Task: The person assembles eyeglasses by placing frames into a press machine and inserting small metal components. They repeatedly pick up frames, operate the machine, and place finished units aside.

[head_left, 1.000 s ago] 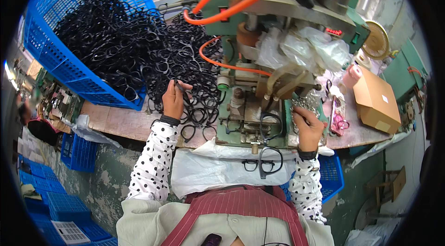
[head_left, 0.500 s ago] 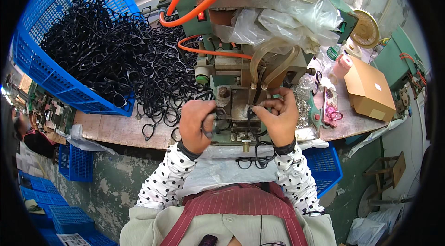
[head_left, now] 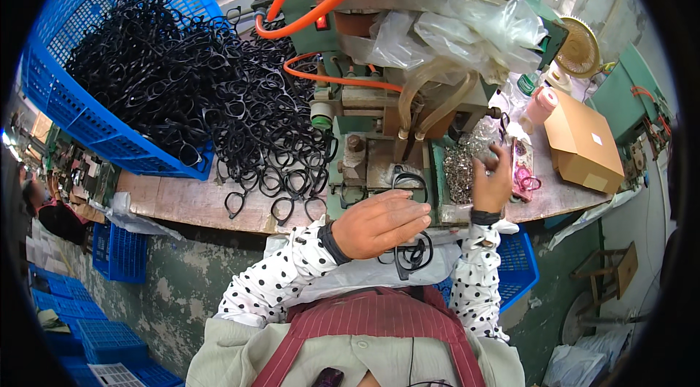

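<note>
A: What lies nearest you?

B: The white sheet (head_left: 332,281) across your front, with some loose black frames (head_left: 401,270) on it, partly under your left hand (head_left: 383,225).

A: How is that hand?

B: Flat, its back turned up, your fingers straight and side by side; no pinch shows. Half a second ago it was a curled fist beside the fixture; now it has come down to the machine's front edge.

A: And just beyond it?

B: One black frame (head_left: 424,184) sits at the fixture under the clear tubes (head_left: 410,95), with neither hand seen gripping it. Your right hand (head_left: 493,179) was at that spot a moment ago and has swung out beside the small metal bits (head_left: 459,176).

A: Is it pinching anything?

B: Your fingers are bent and raised, but they show too small here to tell whether a bit sits between them.

A: What do those moves mean for the work?

B: I'd judge that frame is resting unaided, leaving both your hands free of it.

A: Farther off?

B: The heaped frames (head_left: 273,121) to your left, the blue basket (head_left: 73,110) past them, and the carton (head_left: 587,143) to your right.
</note>
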The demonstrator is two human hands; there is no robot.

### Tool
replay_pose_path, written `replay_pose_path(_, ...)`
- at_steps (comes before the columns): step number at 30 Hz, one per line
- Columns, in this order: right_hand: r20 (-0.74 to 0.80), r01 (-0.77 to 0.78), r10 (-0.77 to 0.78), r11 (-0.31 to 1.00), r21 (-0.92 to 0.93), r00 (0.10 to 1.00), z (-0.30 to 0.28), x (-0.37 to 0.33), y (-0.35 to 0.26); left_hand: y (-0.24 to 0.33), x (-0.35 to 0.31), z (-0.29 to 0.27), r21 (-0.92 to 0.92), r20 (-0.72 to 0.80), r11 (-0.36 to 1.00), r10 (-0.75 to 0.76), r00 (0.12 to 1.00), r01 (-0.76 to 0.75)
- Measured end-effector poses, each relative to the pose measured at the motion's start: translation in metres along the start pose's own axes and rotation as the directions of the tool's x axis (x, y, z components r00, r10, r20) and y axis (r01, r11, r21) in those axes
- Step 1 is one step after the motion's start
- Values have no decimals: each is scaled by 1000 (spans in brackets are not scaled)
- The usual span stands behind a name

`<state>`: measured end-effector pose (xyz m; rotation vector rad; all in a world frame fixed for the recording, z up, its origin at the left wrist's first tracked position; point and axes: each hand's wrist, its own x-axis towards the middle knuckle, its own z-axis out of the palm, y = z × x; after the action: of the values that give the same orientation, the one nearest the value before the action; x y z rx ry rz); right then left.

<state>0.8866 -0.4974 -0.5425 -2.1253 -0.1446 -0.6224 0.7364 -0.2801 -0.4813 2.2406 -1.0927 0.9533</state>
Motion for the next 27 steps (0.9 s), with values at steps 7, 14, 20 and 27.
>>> replay_pose_path(7,200,367,-315,867,-337,928,-17,-23,23,-4,-5,3,-91,17,996,-15,1000,16)
replay_pose_path(14,26,234,-233,970,-65,972,-14,-22,29,-1,-7,5,-8,0,1000,-13,1000,13)
replay_pose_path(20,-71,250,-253,967,-45,965,-6,-29,43,-35,-52,-20,265,-172,962,-13,985,59)
replay_pose_path(27,-57,396,-405,909,-127,912,-4,-31,31,-116,-133,-45,805,64,487,-638,767,338)
